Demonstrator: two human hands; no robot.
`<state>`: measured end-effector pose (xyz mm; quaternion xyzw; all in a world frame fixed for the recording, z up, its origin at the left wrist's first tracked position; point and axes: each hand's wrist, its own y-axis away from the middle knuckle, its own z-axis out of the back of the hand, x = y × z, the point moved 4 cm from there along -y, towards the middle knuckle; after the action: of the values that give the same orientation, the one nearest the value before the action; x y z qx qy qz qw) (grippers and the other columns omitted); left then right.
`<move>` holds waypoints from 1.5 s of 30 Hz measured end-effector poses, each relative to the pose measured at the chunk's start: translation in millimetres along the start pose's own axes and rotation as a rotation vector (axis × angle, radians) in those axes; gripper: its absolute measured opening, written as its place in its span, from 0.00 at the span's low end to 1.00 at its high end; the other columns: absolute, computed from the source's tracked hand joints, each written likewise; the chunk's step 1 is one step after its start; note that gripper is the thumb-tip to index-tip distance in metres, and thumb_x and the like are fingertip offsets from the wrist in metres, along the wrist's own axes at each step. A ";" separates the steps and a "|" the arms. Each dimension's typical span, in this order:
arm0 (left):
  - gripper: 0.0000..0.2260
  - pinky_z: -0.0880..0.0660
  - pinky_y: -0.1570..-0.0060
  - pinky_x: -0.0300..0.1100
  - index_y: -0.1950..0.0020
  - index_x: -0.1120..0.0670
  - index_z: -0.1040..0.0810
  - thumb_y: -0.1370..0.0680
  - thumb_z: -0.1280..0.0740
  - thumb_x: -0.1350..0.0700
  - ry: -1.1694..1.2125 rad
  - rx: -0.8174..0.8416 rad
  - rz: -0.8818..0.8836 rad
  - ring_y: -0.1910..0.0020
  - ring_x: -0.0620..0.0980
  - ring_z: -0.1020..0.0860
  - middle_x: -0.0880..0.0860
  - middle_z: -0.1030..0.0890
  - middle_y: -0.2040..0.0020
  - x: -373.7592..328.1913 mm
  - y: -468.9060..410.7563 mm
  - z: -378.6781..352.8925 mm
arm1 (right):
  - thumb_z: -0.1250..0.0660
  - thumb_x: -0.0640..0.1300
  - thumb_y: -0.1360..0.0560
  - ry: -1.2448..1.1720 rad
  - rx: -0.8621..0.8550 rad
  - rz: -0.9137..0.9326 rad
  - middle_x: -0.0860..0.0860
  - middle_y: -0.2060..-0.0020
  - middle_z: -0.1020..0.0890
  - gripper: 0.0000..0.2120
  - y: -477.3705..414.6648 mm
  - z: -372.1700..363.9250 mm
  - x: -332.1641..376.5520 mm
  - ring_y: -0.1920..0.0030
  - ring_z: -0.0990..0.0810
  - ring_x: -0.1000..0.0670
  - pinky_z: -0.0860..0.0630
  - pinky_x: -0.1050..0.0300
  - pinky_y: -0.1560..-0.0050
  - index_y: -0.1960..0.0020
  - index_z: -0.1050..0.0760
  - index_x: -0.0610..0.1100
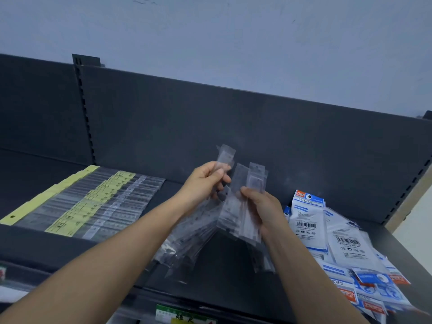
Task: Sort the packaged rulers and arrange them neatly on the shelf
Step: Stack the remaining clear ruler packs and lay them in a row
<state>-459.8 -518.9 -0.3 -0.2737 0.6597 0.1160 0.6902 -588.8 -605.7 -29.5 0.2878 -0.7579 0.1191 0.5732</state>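
1. Hands. The left hand (205, 183) has its grip pinched on one clear ruler pack (225, 155) near the top, thumb against fingertips. The right hand (265, 208) has its grip curled round a small upright bundle of clear packs (249, 183). Both are held above the shelf (224, 260), close together, in front of the back panel (233, 125).
2. Stock.
   - A sorted row (93, 199) lies flat at the left of the shelf, packs overlapping, some with yellow header cards.
   - Loose clear packs (184, 249) lie in a slanted heap under the hands.
   - A pile of blue-and-white packs (339, 242) sits at the right.
3. Step in hand (judgement): matching the single pack against the bundle. I cannot tell whether it is joining or leaving it. To do this well:
   - Line up the punched header ends and keep all packs facing the same way.
   - Hold by the stiffer header, because the film looks slippery.
   - Tap the bundle square before laying it down.
4. Edges and room.
   - Bare shelf shows between the sorted row and the loose heap, a likely spot for the next column.
   - The back panel stops travel behind.
   - The blue-and-white pile spills towards the front edge at the lower right, so a careless forearm could push packs off.
   - A price label (184, 316) marks the front lip.
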 end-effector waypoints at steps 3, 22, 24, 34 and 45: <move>0.13 0.29 0.64 0.39 0.54 0.53 0.22 0.23 0.41 0.69 -0.087 -0.001 -0.049 0.64 0.44 0.25 0.50 0.20 0.57 -5.3 -0.7 -1.2 | 0.29 0.34 0.28 0.035 0.001 -0.065 0.45 0.67 0.16 0.06 2.2 -0.5 0.1 0.71 0.17 0.50 0.23 0.61 0.74 0.52 0.21 0.35; 0.10 0.24 0.48 0.37 0.55 0.56 0.17 0.23 0.34 0.68 -0.366 0.160 -0.178 0.58 0.39 0.19 0.44 0.16 0.62 -5.1 -4.1 -5.6 | 0.44 0.36 0.18 -0.189 0.158 -0.320 0.46 0.72 0.20 0.11 5.5 -14.3 -0.6 0.80 0.24 0.55 0.31 0.66 0.82 0.50 0.24 0.34; 0.11 0.25 0.53 0.39 0.56 0.54 0.19 0.23 0.35 0.68 -0.235 0.039 -0.141 0.64 0.40 0.19 0.46 0.17 0.65 -4.8 -6.2 -3.3 | 0.43 0.37 0.19 -0.056 0.116 -0.246 0.44 0.69 0.21 0.09 5.6 -15.7 0.5 0.79 0.24 0.52 0.27 0.63 0.79 0.47 0.25 0.34; 0.05 0.21 0.52 0.45 0.54 0.61 0.19 0.26 0.32 0.69 0.136 -0.040 0.187 0.59 0.51 0.19 0.56 0.17 0.59 6.5 -6.8 -10.1 | 0.43 0.36 0.20 0.020 0.110 0.090 0.42 0.59 0.17 0.10 6.3 -15.1 10.5 0.65 0.17 0.49 0.21 0.56 0.68 0.47 0.23 0.37; 0.05 0.20 0.59 0.53 0.56 0.58 0.27 0.23 0.35 0.66 0.034 -0.118 0.407 0.63 0.55 0.22 0.59 0.23 0.60 35.5 -9.5 -29.4 | 0.33 0.40 0.25 0.591 -0.226 0.112 0.45 0.51 0.19 0.12 -16.9 25.2 -6.6 0.51 0.20 0.45 0.24 0.51 0.50 0.43 0.27 0.40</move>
<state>-476.1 -549.5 -32.1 -0.1766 0.7051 0.2869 0.6239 -598.2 -630.2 -46.2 0.1329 -0.5816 0.1439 0.7895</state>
